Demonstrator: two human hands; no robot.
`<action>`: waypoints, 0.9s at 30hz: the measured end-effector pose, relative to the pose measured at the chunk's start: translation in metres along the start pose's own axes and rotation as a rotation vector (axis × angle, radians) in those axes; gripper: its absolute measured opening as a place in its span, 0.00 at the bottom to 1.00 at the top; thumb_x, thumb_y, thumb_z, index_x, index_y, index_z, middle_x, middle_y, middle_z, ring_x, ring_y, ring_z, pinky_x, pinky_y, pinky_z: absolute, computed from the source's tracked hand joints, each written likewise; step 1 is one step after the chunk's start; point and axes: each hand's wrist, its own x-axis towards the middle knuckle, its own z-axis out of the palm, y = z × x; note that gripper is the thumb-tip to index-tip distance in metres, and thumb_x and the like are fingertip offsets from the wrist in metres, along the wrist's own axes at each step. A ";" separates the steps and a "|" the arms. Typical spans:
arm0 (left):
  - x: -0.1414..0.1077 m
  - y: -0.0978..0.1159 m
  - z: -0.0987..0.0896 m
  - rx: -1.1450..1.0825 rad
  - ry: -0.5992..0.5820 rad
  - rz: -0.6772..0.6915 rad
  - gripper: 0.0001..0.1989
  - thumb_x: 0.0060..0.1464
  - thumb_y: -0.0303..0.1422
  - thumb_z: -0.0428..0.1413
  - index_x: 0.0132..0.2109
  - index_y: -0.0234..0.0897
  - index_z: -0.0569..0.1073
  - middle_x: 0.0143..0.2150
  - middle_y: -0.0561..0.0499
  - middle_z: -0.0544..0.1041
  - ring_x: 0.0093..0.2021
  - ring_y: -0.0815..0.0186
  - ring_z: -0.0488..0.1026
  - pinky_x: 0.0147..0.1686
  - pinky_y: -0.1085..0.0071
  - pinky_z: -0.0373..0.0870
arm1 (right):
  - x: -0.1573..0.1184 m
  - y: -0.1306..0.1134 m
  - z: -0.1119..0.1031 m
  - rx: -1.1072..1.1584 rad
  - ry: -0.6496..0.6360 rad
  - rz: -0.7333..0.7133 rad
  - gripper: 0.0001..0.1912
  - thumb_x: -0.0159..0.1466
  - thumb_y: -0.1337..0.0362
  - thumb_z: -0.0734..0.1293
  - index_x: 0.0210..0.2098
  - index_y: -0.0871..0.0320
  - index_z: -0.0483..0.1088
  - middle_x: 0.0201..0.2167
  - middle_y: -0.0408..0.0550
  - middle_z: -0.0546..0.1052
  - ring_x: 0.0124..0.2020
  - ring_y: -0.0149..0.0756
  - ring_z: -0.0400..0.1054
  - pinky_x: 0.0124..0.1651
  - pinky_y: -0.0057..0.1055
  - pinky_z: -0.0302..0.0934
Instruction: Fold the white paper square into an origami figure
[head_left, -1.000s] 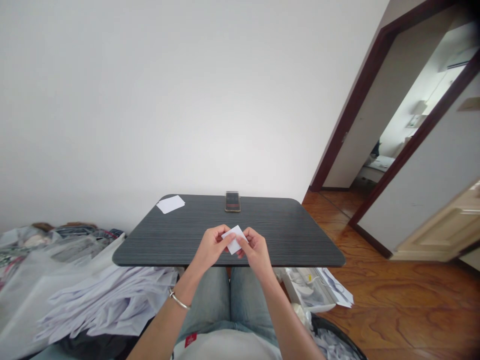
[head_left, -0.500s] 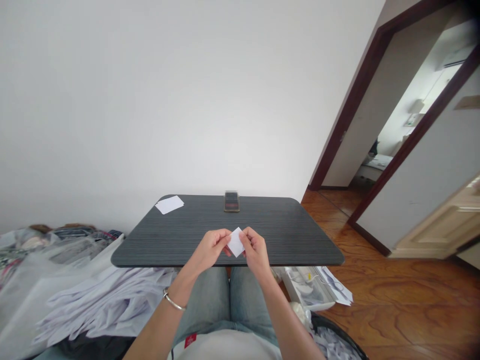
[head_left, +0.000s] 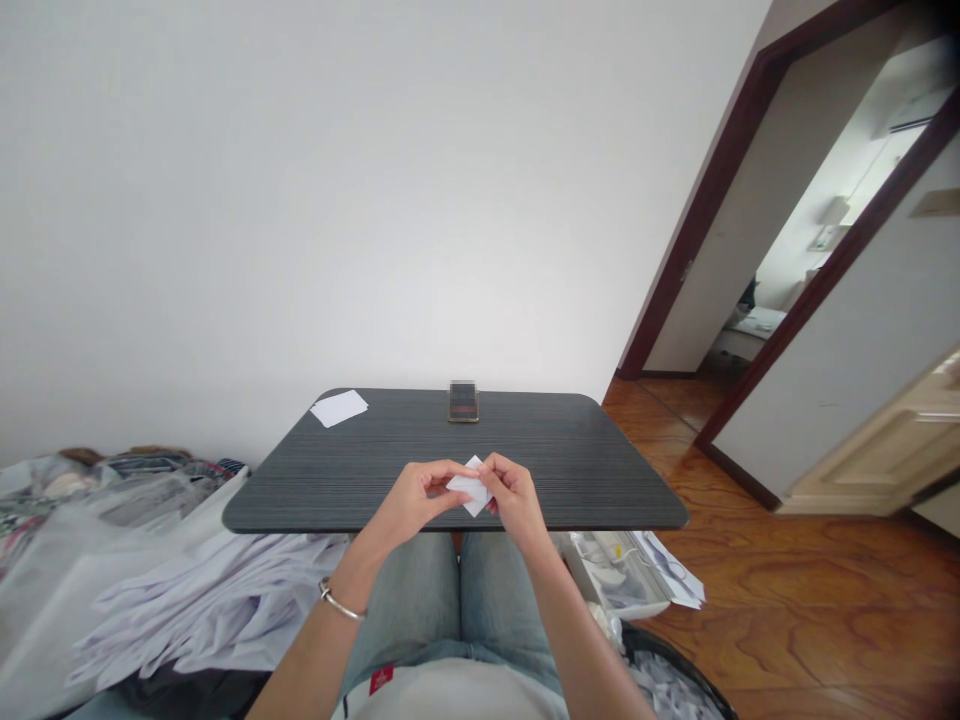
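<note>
Between both hands, over the near part of the dark table (head_left: pixel 555 440), is a small folded piece of white paper (head_left: pixel 474 492), turned like a diamond. My left hand (head_left: pixel 418 497) grips it from the left, its forefinger reaching across the upper part and its thumb on the left corner. On the right side, my right hand (head_left: pixel 511 494) pinches the same paper between thumb and fingers. Some fingertips are hidden behind the paper. Flat sheets of white paper (head_left: pixel 340 408) lie at the table's far left corner.
A phone-like device (head_left: pixel 463 401) stands at the table's back edge against the white wall. Heaped cloth (head_left: pixel 217 600) lies on the left. Right of my legs are an open box (head_left: pixel 619 580) and a black bag (head_left: pixel 675 680) of paper scraps.
My left hand has shifted its grip: its forefinger now stretches over the paper's upper part and its thumb lies lower. My right hand stays nearly where it was, still pinching.
</note>
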 end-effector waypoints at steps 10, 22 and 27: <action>0.001 -0.002 0.000 -0.023 0.175 -0.040 0.11 0.41 0.30 0.60 0.37 0.32 0.77 0.32 0.48 0.79 0.32 0.64 0.75 0.35 0.71 0.70 | -0.004 0.000 0.000 0.064 0.058 -0.011 0.20 0.60 0.50 0.58 0.21 0.59 0.63 0.12 0.38 0.63 0.13 0.24 0.56 0.15 0.20 0.52; -0.002 0.012 0.011 -0.034 0.316 0.045 0.08 0.44 0.33 0.59 0.31 0.31 0.75 0.26 0.51 0.76 0.27 0.69 0.71 0.29 0.75 0.66 | -0.017 -0.007 0.008 0.120 0.164 -0.154 0.10 0.55 0.63 0.67 0.35 0.56 0.63 0.24 0.40 0.67 0.24 0.28 0.64 0.22 0.22 0.61; 0.000 0.019 0.019 -0.164 0.374 0.098 0.09 0.46 0.34 0.58 0.29 0.33 0.67 0.24 0.54 0.71 0.26 0.71 0.68 0.28 0.76 0.65 | -0.018 -0.014 0.012 0.145 0.190 -0.156 0.13 0.54 0.64 0.67 0.37 0.55 0.60 0.21 0.37 0.65 0.22 0.28 0.63 0.22 0.23 0.62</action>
